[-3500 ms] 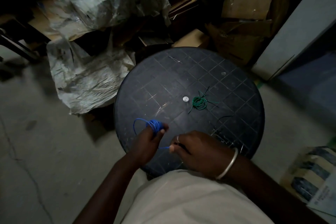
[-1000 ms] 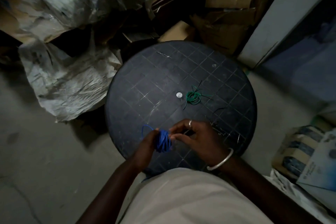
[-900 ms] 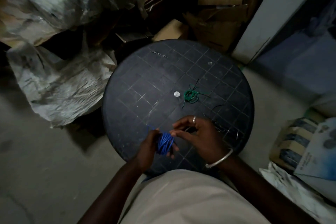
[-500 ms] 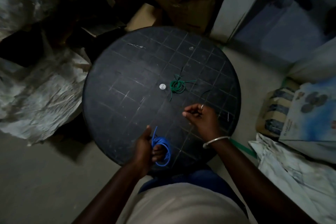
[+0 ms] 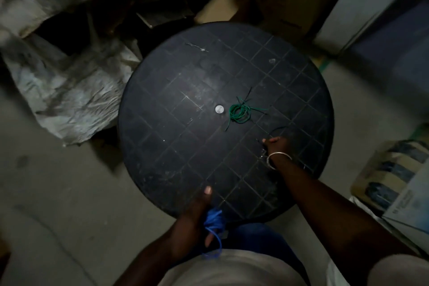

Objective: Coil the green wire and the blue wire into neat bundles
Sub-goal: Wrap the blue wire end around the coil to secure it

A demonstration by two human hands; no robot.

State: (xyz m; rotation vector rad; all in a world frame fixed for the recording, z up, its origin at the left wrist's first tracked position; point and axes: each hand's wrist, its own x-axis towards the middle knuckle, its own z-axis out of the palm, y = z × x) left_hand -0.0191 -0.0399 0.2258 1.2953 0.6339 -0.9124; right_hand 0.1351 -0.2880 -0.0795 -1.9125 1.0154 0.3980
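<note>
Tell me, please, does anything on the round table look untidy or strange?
The green wire is coiled beside a small silver disc, but several loose ends stick out of the bundle. The table surface is scratched. Nothing is spilled.

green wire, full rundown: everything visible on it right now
The green wire is a thin, glossy-looking cord wound into a small, loose round coil of several turns. It lies flat near the middle of the round black table, just right of a small silver disc. A few ends stray out: toward the right, down-left, and darker strands upward. Neither hand touches it; the right hand is below-right, apart.
</note>
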